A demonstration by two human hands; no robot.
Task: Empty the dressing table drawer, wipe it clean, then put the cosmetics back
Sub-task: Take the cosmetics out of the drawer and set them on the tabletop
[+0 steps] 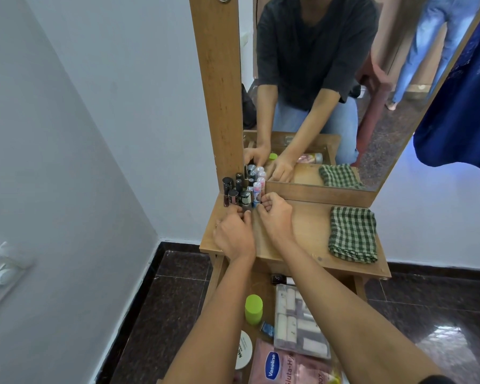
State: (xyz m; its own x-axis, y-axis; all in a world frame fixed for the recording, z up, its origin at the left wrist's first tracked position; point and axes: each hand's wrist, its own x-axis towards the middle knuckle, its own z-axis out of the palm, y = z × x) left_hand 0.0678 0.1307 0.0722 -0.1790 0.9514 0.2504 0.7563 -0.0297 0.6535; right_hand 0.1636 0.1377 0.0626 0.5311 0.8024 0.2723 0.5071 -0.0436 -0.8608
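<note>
Tabletop (297,231) bottles (241,194) hide both hands' fingertips.

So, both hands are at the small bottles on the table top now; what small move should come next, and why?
Probably let go of the cluster of small upright bottles and reach down into the open wooden drawer. The left hand and right hand rest at the cluster, while the lime-green capped bottle, clear plastic box and pink Vaseline pouch lie in the drawer, not yet taken out.
</note>
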